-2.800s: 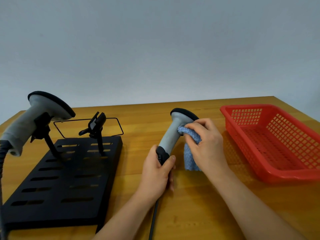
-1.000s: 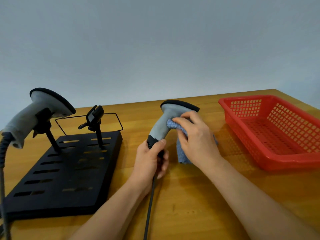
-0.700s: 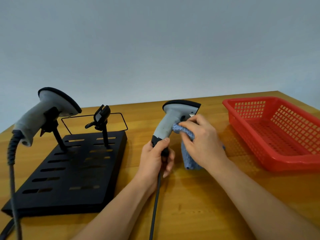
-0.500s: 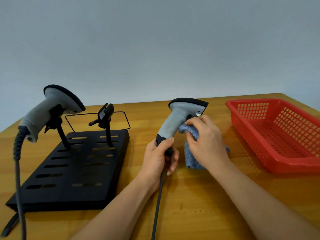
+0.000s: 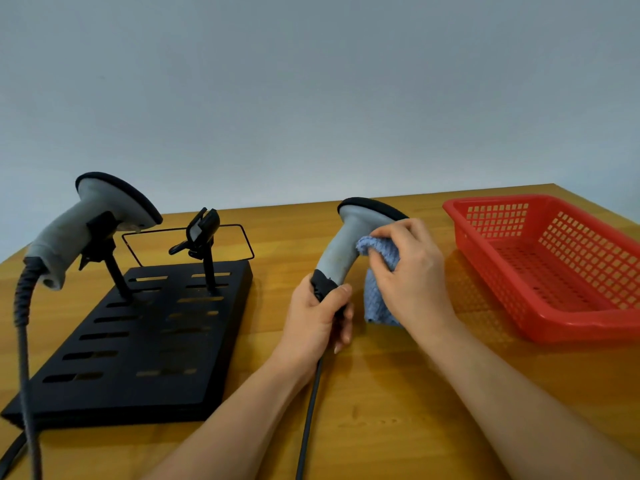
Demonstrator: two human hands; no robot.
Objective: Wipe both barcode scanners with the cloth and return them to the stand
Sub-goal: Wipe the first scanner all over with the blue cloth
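Between the two hands: a grey scanner [image 5: 341,249], upright, head tipped away. Left hand [image 5: 317,322] wrapped tight round the black base of its handle, just above the cable [image 5: 308,417] trailing back toward the body. Right hand [image 5: 412,271] bunched round a blue cloth [image 5: 375,289], pressing it against the neck under the head; loose end of cloth hanging to the table [image 5: 381,427].

Left of the left hand: black slotted stand [image 5: 138,341], with an empty cradle clip [image 5: 201,233] on its nearer post and the second scanner [image 5: 93,230] seated on the farther one, own cable drooping off the table edge. Right of the right hand: red basket [image 5: 554,271], nothing visible inside.

Probably mid-wipe on the held unit; no telling whether the seated one is cleaned.

Risks from here: dangling cloth snagging the trigger or dragging the cable; cable tugging or catching the stand's corner during the carry across; a misjudged seat in the small clip, tipping the scanner off or knocking its neighbour.
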